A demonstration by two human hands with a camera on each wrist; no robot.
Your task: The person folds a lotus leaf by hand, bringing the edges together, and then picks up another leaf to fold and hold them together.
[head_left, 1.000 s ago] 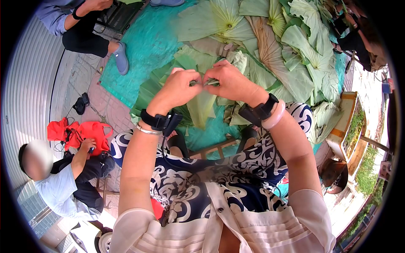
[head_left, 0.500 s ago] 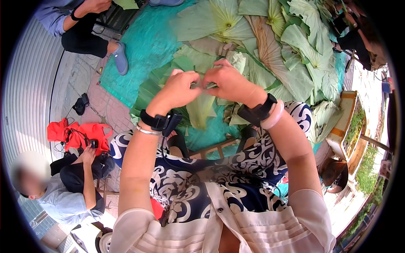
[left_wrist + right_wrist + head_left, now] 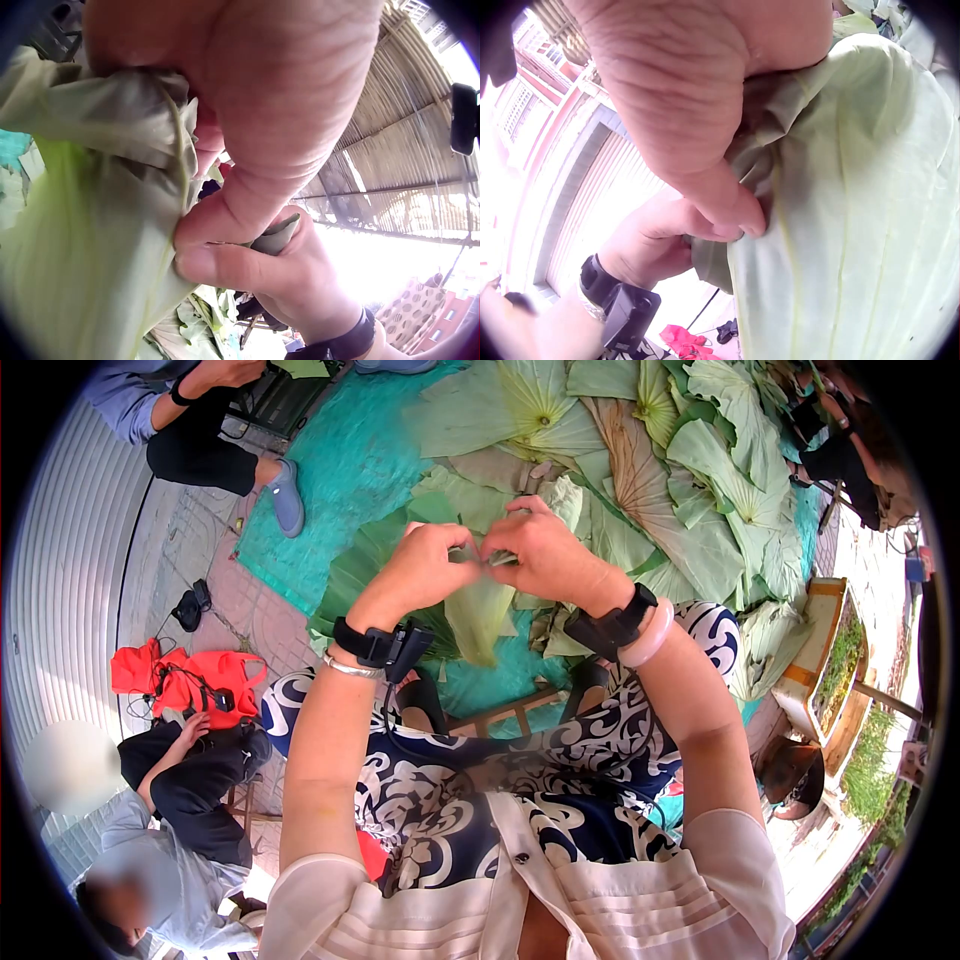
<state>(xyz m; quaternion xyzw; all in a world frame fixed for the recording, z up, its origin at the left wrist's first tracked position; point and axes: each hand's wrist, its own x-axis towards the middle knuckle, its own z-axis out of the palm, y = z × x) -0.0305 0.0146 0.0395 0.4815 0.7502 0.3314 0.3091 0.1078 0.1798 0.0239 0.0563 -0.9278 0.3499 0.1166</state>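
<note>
A pale green lotus leaf [image 3: 476, 622] hangs between both hands, over the teal sheet. My left hand [image 3: 425, 568] and right hand [image 3: 547, 557] meet near its upper edge, thumbs almost tip to tip. In the left wrist view, the left thumb and fingers pinch the creased edge of the leaf [image 3: 86, 240]. From the right wrist, that leaf [image 3: 847, 195] spreads broad and ribbed, with its gathered edge gripped between right thumb and fingers. A small folded flap of leaf [image 3: 276, 238] sticks out beside the right thumb. The curled fingers are partly hidden behind the leaf.
Many lotus leaves [image 3: 740, 510] lie heaped ahead and to the right on the teal sheet [image 3: 345, 480]. A red bag [image 3: 235, 695] and a seated person [image 3: 190, 880] are at left. Someone's shoe [image 3: 287, 500] rests by the sheet; a planter box [image 3: 815, 650] stands at right.
Both hands stay at the leaf's edge with only slight finger movement. The seated person at left has bent lower and drawn an arm back from the red bag.
</note>
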